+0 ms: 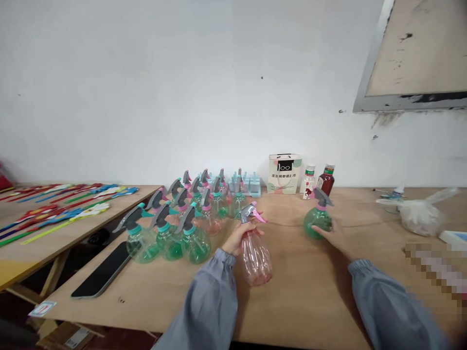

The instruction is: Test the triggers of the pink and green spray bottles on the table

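My left hand is closed round the neck of a clear pink spray bottle with a grey and pink trigger head. This bottle tilts slightly above the front of the table. Farther right, my right hand grips the side of a round green spray bottle with a pink collar and grey head; some of its fingers are hidden behind the bottle. Left of my left hand, several green and pink spray bottles stand upright in rows.
A black phone lies at the table's left. Along the wall are pale blue plastic molds, a paper bag and two drink bottles. A knotted plastic bag sits at right. Colourful hand-shaped items cover the left table.
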Demonstrator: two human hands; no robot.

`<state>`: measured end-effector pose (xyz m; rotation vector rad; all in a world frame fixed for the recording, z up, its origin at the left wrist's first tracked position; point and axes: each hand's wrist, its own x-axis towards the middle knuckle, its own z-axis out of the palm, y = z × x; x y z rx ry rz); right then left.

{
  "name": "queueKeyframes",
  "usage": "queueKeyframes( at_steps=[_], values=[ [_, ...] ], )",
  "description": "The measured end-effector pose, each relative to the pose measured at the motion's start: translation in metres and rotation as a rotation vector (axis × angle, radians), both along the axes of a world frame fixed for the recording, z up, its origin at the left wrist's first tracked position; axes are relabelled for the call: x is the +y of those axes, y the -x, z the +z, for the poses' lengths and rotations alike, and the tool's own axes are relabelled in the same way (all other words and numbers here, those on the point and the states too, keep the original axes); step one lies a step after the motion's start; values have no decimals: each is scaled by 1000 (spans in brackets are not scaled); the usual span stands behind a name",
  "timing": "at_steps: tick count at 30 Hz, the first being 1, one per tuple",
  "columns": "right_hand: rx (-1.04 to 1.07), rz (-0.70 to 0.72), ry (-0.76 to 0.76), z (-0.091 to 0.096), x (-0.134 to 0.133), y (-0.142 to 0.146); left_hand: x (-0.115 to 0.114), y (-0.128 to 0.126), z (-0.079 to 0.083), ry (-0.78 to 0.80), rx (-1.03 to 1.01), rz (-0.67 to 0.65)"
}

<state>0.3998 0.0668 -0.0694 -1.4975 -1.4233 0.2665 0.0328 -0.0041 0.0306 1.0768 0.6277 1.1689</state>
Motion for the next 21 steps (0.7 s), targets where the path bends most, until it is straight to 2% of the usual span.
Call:
queueKeyframes(
  at_steps=[3, 6, 9, 12, 17, 21],
  values=[
    [107, 226, 68, -5, -28, 19, 1, 1, -3, 12, -2, 17],
    [103, 303, 86, -6, -51, 37, 2, 1, -6, 16, -4, 45],
    [50, 326, 55, -4, -61, 48, 3, 0, -9, 49, 10, 122],
    [42, 340, 56, -1, -61, 51, 4, -1, -9, 81, 24, 226],
    [35, 329, 99, 3, -59, 52, -1, -1, -4, 58, 51, 134],
    [39, 327, 83, 5, -64, 54, -3, -5, -5, 44, 51, 146]
  ],
)
